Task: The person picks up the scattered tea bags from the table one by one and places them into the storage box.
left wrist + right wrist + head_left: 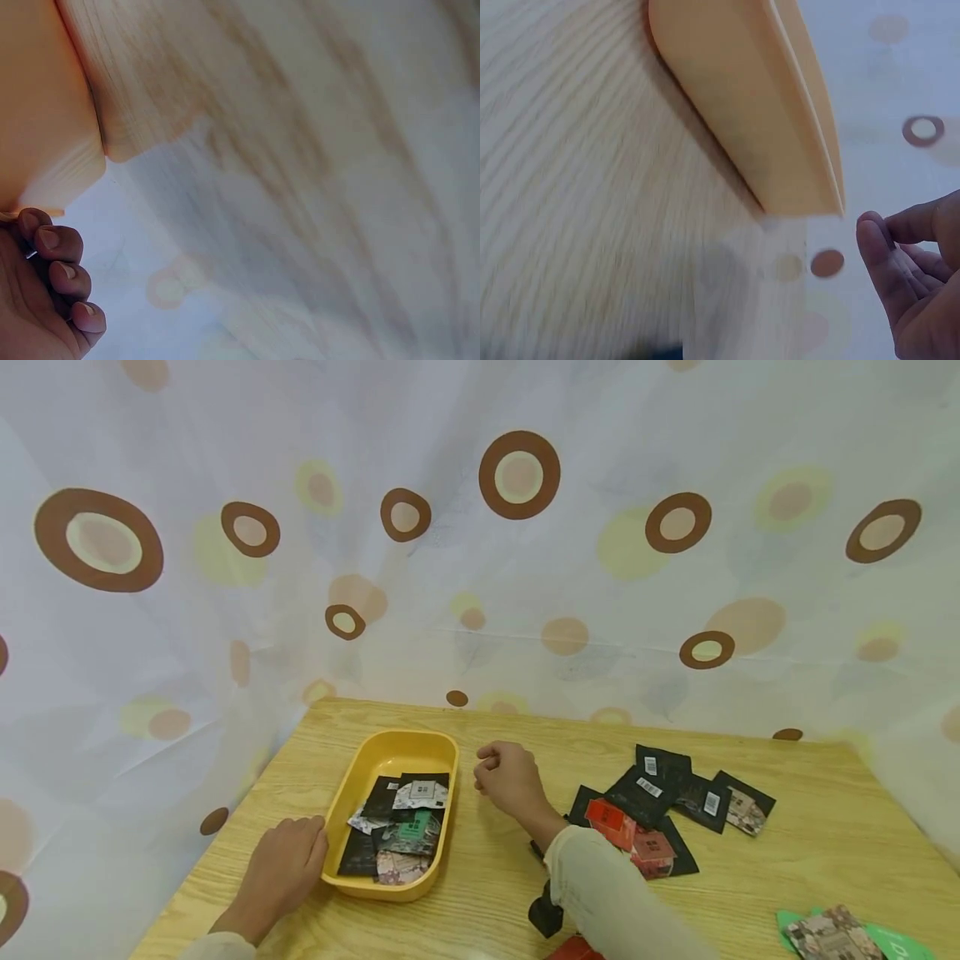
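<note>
Here the left hand (288,862) rests on a yellow tray (360,772) of mixed sachets (401,827) — right hand (508,777) loosely curled, grip empty.

Yellow tray (352,793), brown-ringed white curtain (480,527) (black, red packets (660,802)).

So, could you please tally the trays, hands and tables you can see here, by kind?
Yellow oblong plastic tray: 1
Bare hands: 2 (left hand, right hand)
Light wooden table: 1
Total: 4
The small foil sachets overlap too much to count.
</note>
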A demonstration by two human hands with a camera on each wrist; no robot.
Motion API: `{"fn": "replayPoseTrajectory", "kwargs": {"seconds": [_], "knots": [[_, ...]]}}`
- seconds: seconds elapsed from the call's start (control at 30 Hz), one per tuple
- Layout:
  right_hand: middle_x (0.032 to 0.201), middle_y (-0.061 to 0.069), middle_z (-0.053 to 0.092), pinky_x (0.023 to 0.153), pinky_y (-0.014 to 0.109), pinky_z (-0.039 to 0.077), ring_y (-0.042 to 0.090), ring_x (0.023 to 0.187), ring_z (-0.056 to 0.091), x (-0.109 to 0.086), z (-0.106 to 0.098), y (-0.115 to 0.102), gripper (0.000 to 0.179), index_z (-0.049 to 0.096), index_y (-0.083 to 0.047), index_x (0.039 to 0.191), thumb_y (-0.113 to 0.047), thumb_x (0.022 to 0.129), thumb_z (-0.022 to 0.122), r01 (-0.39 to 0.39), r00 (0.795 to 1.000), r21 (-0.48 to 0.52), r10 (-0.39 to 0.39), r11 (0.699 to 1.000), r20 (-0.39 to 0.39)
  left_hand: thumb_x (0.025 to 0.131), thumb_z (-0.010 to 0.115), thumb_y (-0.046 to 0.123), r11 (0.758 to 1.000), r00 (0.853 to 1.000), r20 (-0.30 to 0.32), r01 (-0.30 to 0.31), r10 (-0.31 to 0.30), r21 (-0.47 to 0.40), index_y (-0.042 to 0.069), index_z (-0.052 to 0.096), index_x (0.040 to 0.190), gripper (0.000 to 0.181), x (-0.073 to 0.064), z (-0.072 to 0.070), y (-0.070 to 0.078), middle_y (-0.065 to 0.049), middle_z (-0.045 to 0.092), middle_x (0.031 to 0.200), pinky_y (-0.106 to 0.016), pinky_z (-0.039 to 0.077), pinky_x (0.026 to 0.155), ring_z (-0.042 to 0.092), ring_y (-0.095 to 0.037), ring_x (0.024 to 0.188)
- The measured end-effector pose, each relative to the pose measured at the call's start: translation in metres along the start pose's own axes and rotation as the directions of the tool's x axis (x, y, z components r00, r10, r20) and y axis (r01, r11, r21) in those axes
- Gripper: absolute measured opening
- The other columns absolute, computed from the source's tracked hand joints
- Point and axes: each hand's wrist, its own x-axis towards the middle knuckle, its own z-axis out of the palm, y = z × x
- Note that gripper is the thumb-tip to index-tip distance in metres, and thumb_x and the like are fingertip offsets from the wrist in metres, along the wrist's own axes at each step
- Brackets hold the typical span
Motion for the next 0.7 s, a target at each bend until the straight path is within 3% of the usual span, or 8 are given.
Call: {"fn": "replayPoseTrajectory", "kwargs": {"seconds": [0.13,0.27,0.37,0.5,0.63,0.7], "knots": [[0.090,0.018,0.070,0.070,0.037,0.061,0.032,0.078,0.074,-0.008,-0.035,0.011,0.020,0.068,0.005,0.110,0.001,0.093,0.058,-0.018,1.000,-0.009,0.018,1.000,0.000,0.102,0.043,0.014,1.000,1.000,-0.008,-0.004,0.004,-0.001,0.017,0.038,0.068,0.034,0.000,0.000,0.001,0.004,0.032,0.059,-0.028,0.028,0.058,0.032,-0.013,0.056],[0.086,0.013,0.070,0.063,0.030,0.057,0.022,0.070,0.071,-0.020,-0.067,0.023,0.018,0.069,0.002,0.106,-0.002,0.093,0.057,0.001,0.998,-0.171,0.009,0.985,0.059,0.102,0.043,0.013,1.000,1.000,-0.006,0.001,-0.001,-0.002,0.017,0.038,0.068,0.035,-0.002,-0.001,0.001,0.003,0.031,0.059,-0.027,0.027,0.057,0.031,-0.013,0.056],[0.084,0.008,0.069,0.060,0.028,0.050,0.014,0.067,0.064,-0.033,-0.083,0.031,0.017,0.069,0.001,0.102,-0.003,0.090,0.058,0.013,0.993,-0.312,0.025,0.950,0.117,0.102,0.043,0.014,1.000,1.000,0.003,0.009,-0.009,-0.002,0.016,0.038,0.068,0.035,-0.003,-0.001,0.002,0.003,0.031,0.059,-0.027,0.027,0.057,0.031,-0.013,0.056],[0.076,0.003,0.065,0.057,0.029,0.046,0.014,0.063,0.057,-0.047,-0.095,0.043,0.002,0.068,-0.005,0.083,-0.006,0.085,0.069,-0.008,0.986,-0.517,0.093,0.856,0.139,0.102,0.043,0.014,1.000,1.000,0.006,0.004,-0.004,-0.008,0.016,0.038,0.068,0.035,-0.002,-0.002,0.002,0.003,0.032,0.059,-0.027,0.027,0.057,0.031,-0.014,0.055],[0.069,0.000,0.059,0.054,0.031,0.043,0.017,0.061,0.054,-0.053,-0.101,0.053,0.019,0.063,-0.012,0.072,-0.017,0.083,0.077,-0.008,0.975,-0.720,0.165,0.694,0.148,0.102,0.042,0.013,1.000,1.000,0.008,-0.002,0.003,-0.010,0.016,0.038,0.067,0.035,-0.001,-0.003,0.003,0.003,0.032,0.058,-0.027,0.027,0.058,0.030,-0.014,0.055],[0.068,0.000,0.058,0.052,0.031,0.041,0.017,0.060,0.052,-0.056,-0.102,0.056,0.022,0.062,-0.013,0.072,-0.021,0.083,0.078,0.000,0.970,-0.764,0.187,0.645,0.157,0.102,0.042,0.013,1.000,1.000,0.013,-0.001,0.001,-0.007,0.016,0.039,0.068,0.035,0.000,-0.003,0.003,0.003,0.032,0.058,-0.027,0.027,0.058,0.030,-0.014,0.055]]}}
